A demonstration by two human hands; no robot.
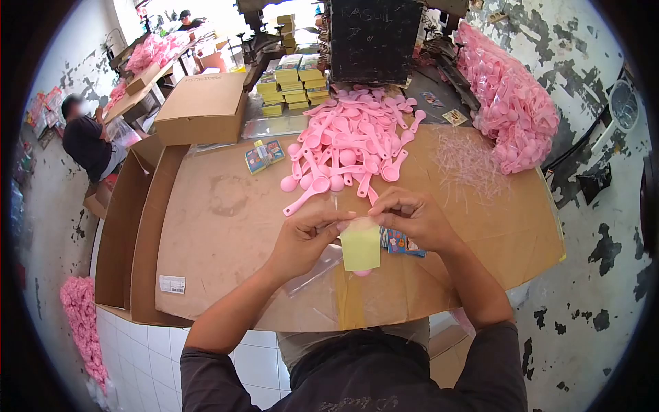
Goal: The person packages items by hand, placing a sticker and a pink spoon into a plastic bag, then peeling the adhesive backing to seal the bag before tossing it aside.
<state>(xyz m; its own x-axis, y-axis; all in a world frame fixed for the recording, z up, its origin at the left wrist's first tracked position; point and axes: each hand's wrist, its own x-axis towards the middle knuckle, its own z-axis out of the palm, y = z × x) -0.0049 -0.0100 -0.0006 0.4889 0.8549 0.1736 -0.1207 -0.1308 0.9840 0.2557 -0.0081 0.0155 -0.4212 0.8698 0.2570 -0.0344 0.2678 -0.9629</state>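
Between the fingertips of my left hand [303,239] and my right hand [414,218] hangs a small clear plastic bag [358,223], pinched at its top edge by both. A pale yellow-green card [361,249] shows in it, and a bit of pink pokes out below the card. Beside my right hand, partly covered by it, lies a stack of printed cards [398,242]. Just beyond my hands is a heap of pink plastic scoops [347,141]; one scoop [309,194] lies at its near edge. Under my left forearm are clear plastic sheets [314,272].
The cardboard-covered table [213,240] carries a bundle of cards [264,156], a closed carton [202,103], stacked yellow card packs [295,79] and thin plastic strips [470,161]. A large bag of pink scoops [508,103] stands right. Another person [89,141] sits at the left.
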